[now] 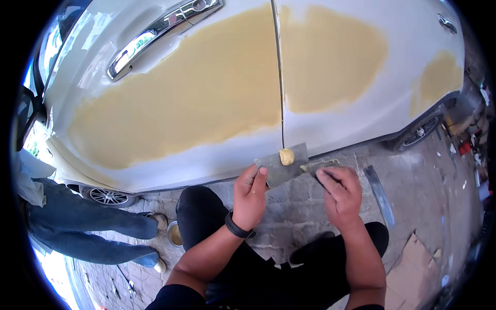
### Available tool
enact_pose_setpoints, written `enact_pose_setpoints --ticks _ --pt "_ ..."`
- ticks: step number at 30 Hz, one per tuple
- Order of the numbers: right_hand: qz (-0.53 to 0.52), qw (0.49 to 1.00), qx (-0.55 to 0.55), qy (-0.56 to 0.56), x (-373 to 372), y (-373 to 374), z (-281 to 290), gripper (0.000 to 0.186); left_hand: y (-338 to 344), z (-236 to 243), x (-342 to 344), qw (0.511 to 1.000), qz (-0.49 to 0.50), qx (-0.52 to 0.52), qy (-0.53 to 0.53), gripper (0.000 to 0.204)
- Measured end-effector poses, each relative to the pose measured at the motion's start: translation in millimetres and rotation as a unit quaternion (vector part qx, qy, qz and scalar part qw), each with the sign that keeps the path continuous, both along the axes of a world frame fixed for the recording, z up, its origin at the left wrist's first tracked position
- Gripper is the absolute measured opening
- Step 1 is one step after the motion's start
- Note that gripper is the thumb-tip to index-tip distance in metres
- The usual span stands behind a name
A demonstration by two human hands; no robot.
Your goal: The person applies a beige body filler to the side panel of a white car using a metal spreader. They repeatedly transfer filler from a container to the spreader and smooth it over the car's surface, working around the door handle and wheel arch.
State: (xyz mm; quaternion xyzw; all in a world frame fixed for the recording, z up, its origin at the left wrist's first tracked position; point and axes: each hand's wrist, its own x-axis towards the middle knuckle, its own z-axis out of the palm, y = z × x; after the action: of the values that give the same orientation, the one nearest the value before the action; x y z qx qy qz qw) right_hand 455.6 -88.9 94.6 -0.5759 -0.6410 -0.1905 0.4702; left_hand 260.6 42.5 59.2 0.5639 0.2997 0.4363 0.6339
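Observation:
My left hand point(250, 197) grips a flat grey plate point(279, 175) by its left edge, thumb on top. A dollop of yellowish body filler point(287, 156) sits on the plate. My right hand point(341, 195) is closed on a thin putty spreader point(319, 165), whose edge carries some filler and lies close by the plate's right side. Before me stands a white car point(341, 126) with broad dried-looking patches of yellow filler point(196, 98) over both doors, split by the door gap. A smaller patch lies near the rear wheel.
A person in blue trousers point(88, 217) stands at the left, beside the front wheel point(108, 197). An open can point(175, 234) is on the paving next to my left knee. To my right lie a long grey strip point(380, 196) and a cardboard sheet point(413, 276); clutter lines the far right.

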Motion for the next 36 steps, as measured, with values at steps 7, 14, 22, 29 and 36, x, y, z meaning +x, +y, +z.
enact_pose_setpoints --ticks 7,14,22,29,36 --pt "-0.006 0.999 -0.02 -0.046 -38 17 -14 0.043 -14 13 2 0.998 -0.011 0.062 0.0 0.027" --pt "0.124 0.976 -0.116 0.134 -39 1 -9 0.025 0 21 -11 0.981 0.017 -0.081 -0.175 0.025" --pt "0.235 0.733 0.214 0.602 -27 14 -7 0.021 -42 12 -11 0.928 -0.095 -0.279 -0.227 0.028" --pt "0.173 0.752 0.213 0.599 -30 25 -25 0.016 -75 31 -8 0.906 -0.104 -0.322 -0.255 0.031" --pt "0.132 0.721 0.139 0.665 -18 19 -35 0.028 -40 34 -21 0.943 -0.052 -0.184 -0.273 0.03"
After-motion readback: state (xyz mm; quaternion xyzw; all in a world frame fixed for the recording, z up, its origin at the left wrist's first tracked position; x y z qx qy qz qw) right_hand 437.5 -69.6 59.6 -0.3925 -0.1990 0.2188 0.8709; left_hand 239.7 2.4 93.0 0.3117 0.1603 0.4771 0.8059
